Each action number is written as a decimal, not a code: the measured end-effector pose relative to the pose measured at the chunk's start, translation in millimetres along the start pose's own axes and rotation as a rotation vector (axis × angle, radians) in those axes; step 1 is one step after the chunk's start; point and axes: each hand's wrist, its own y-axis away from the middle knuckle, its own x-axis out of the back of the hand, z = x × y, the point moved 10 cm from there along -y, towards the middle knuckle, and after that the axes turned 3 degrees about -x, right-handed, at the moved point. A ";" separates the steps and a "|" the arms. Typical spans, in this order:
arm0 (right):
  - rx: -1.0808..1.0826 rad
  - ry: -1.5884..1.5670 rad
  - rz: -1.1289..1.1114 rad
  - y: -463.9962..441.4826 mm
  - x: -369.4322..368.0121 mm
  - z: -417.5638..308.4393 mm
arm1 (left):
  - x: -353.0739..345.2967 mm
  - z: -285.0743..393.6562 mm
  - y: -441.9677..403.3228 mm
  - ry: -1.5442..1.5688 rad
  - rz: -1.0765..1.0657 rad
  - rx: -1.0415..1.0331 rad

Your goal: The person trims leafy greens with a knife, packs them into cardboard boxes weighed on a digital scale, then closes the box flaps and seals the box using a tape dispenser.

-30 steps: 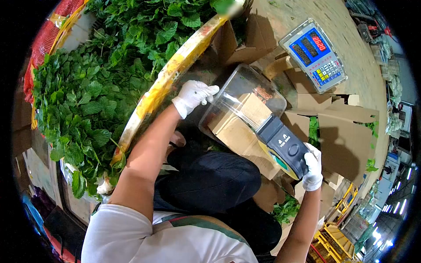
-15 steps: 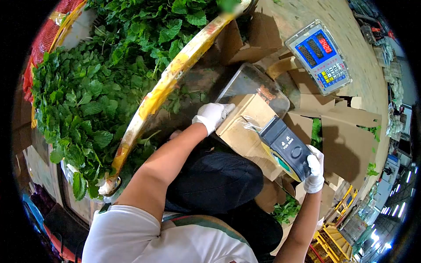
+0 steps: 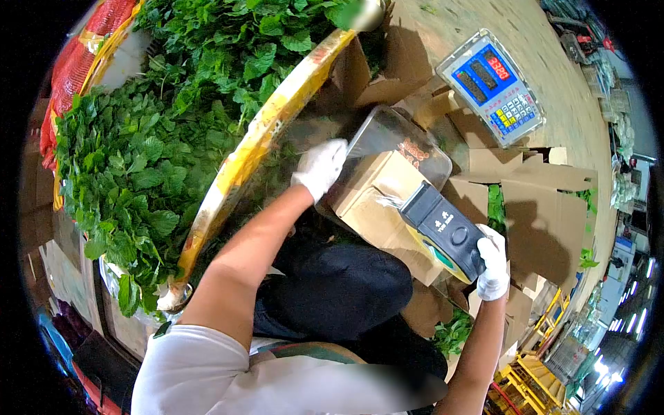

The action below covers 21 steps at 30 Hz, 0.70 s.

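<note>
My right hand (image 3: 492,264), in a white glove, grips the end of a black tape dispenser (image 3: 443,228) with a yellow and green underside. The dispenser's front lies over a closed cardboard box (image 3: 387,200), with a strip of clear film at its tip. That box rests on a clear plastic tray (image 3: 436,160) with red print. My left hand (image 3: 321,168), also white-gloved, is at the tray's left edge, beside the box. Its fingers are pressed together; whether they hold anything is hidden.
Leafy green herbs (image 3: 149,166) fill a large container with a yellow-white rim (image 3: 266,128) on the left. A digital scale display (image 3: 491,86) stands at the upper right. An open carton (image 3: 543,225) and yellow metal frames (image 3: 529,377) are at the right.
The left hand moved right onto the box's edge, then back left. The box now sits squarer on the tray, and the display's red digits differ. The right hand still holds the dispenser.
</note>
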 end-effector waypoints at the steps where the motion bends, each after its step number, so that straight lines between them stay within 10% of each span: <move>1: -0.004 -0.003 0.006 -0.6 2.4 -0.1 | 17.5 29.6 -13.2 0.013 0.028 -0.114; 3: -0.035 0.014 -0.123 -3.2 -4.9 0.8 | 26.0 94.8 -35.2 0.025 0.012 -0.435; 7: -0.047 0.024 -0.129 -1.1 -6.3 -0.3 | -53.7 190.1 -44.5 0.434 -0.671 -0.690; 9: -0.068 0.020 -0.123 1.7 -6.5 -1.5 | -94.4 216.7 -33.5 0.133 -0.760 -0.920; 12: -0.059 0.049 -0.168 3.6 -7.8 -2.6 | -167.5 177.9 -1.9 0.180 -1.422 -0.292; 13: -0.091 -0.016 -0.253 3.5 -11.6 0.6 | -132.4 198.1 1.5 -0.158 -1.209 -0.629; 21: -0.147 0.226 -0.220 18.5 32.6 8.0 | -124.0 194.2 5.4 -0.224 -1.143 -0.718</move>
